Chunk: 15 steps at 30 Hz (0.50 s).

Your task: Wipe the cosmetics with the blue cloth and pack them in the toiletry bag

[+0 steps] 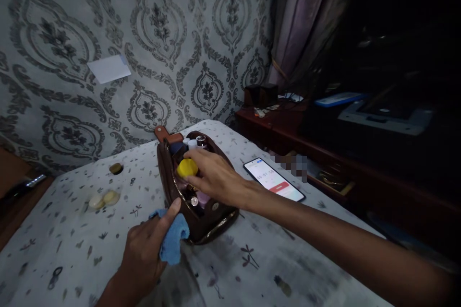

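Note:
A brown leather toiletry bag (169,177) stands open on the patterned tablecloth (72,249), packed with several small bottles and jars. My right hand (216,177) reaches into the bag, fingers pinched on a yellow-capped container (187,168). My left hand (144,254) rests on the table just in front of the bag's near end, closed on a folded blue cloth (173,240), with the thumb pointing toward the bag.
A phone (273,180) with a lit timer screen lies right of the bag. Two pale round pieces (103,198) and a dark round one (115,168) sit on the cloth to the left. A dark wooden shelf (324,153) with boxes runs along the right; patterned wall behind.

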### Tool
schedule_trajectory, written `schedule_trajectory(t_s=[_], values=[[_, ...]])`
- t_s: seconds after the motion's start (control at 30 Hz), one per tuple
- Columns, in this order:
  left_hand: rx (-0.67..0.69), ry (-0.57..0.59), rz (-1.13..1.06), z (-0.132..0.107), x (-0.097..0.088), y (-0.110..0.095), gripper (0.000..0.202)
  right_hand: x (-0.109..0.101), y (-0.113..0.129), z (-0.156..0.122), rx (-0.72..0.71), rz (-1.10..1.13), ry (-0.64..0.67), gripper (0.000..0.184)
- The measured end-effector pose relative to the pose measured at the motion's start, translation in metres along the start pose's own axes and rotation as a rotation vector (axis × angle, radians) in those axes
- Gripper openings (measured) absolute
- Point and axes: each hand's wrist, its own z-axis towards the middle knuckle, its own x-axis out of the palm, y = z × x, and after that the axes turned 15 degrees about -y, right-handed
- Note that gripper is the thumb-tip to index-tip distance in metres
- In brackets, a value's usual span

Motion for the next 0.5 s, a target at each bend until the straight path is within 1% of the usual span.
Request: schedule_trajectory(t_s=[0.13, 0.27, 0.33, 0.43, 0.5], values=[[0.038, -0.004, -0.012, 0.009, -0.002, -0.005, 0.053, 0.016, 0.001, 0.013, 0.021, -0.103, 0.1, 0.031], [0.013, -0.027, -0.023, 0.006, -0.001, -0.004, 0.051, 0.029, 0.0, 0.019, 0.001, -0.161, 0.215, 0.015], [0.006, -0.018, -0.021, 0.003, 0.0, -0.002, 0.051, 0.033, -0.002, 0.02, -0.006, -0.169, 0.264, 0.012], [0.011, 0.007, -0.02, 0.001, -0.001, 0.0, 0.053, 0.035, -0.005, 0.02, 0.017, -0.142, 0.301, 0.013], [0.004, 0.016, -0.026, 0.002, -0.001, -0.001, 0.054, 0.036, -0.006, 0.021, 0.024, -0.135, 0.299, 0.013]])
